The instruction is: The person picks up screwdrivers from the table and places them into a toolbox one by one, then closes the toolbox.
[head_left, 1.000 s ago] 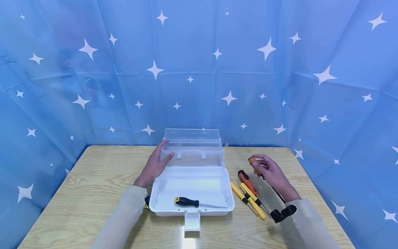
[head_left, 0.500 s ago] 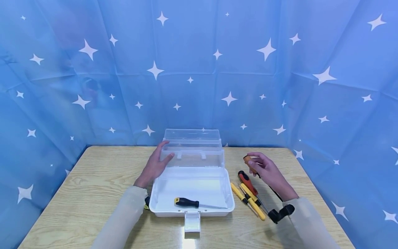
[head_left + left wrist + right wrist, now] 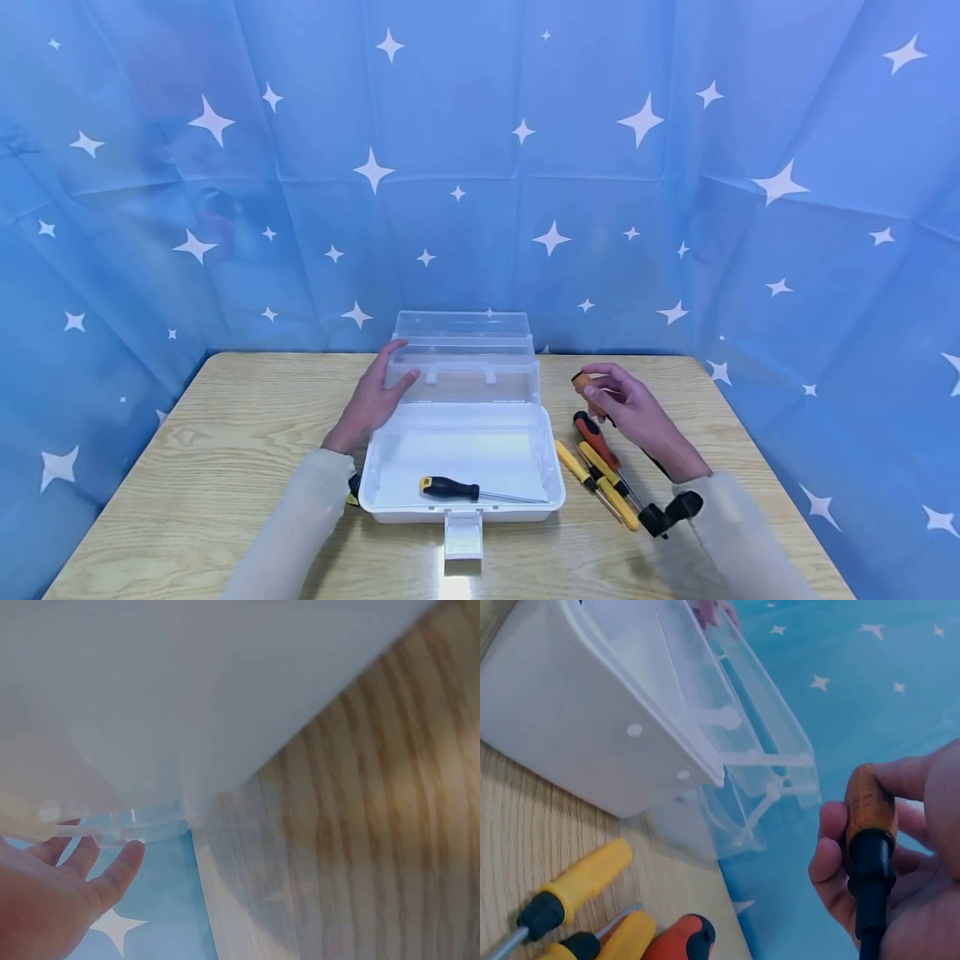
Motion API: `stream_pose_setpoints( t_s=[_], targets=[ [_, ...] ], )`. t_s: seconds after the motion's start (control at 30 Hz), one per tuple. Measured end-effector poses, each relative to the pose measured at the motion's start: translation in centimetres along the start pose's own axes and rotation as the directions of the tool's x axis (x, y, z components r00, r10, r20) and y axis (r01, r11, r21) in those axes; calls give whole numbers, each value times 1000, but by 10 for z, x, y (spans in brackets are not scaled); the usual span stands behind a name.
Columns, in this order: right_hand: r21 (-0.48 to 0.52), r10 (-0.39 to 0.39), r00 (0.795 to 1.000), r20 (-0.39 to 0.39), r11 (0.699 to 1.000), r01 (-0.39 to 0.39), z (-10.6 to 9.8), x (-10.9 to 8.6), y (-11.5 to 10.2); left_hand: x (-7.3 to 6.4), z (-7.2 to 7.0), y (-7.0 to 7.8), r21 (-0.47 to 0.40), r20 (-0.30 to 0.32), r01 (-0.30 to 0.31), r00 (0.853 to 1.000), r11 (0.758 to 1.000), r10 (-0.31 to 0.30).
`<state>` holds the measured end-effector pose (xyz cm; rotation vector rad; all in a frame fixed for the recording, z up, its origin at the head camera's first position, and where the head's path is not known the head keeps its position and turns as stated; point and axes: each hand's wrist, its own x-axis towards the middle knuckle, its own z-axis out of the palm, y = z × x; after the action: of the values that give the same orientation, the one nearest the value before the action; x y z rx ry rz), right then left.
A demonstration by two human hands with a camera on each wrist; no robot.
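A white toolbox [image 3: 382,496] stands with its clear lid [image 3: 480,385] raised at the back. My left hand [image 3: 371,402] grips the lid's left edge, its fingertips partly hidden by the plastic in the left wrist view. One screwdriver [image 3: 453,488] with a black and yellow handle lies inside the box along the front. Right of the box, my right hand [image 3: 628,408] holds an orange-handled screwdriver [image 3: 871,806] in the air between thumb and fingers. Its black lower part runs down past the palm; the tip is hidden.
On the wood table [image 3: 225,467], a red and black screwdriver [image 3: 597,440] and several yellow-handled screwdrivers [image 3: 576,463] lie right of the box. The front latch [image 3: 463,535] hangs open. A blue star-patterned curtain [image 3: 480,208] closes off the back and sides.
My right hand has moved left with the orange-handled screwdriver, closer to the toolbox and slightly farther from me. The left hand stays at the lid.
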<state>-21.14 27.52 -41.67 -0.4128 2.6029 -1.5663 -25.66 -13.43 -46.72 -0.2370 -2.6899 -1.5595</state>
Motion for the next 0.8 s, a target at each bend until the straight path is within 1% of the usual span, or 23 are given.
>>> stream_pose_setpoints(
  t_s=[0.17,0.3,0.43,0.53,0.67,0.8],
  targets=[
    [24,-36,999,26,999,36,4,1,-5,0,0,-1,3,-1,2,1000,1000,-2],
    [37,-37,999,38,999,36,6,1,-11,0,0,-2,7,-3,-1,1000,1000,1],
    [41,-44,998,49,998,42,8,1,-15,0,0,-4,13,-6,-17,1000,1000,17],
    [31,-58,997,57,998,56,10,2,-17,1,0,-4,15,-8,-20,1000,1000,21],
    [15,-71,995,64,997,70,12,3,-20,0,0,-3,10,-6,-9,1000,1000,9],
    [28,-61,995,81,998,58,15,3,-25,0,-1,-1,1,-2,-5,1000,1000,5]
  ],
)
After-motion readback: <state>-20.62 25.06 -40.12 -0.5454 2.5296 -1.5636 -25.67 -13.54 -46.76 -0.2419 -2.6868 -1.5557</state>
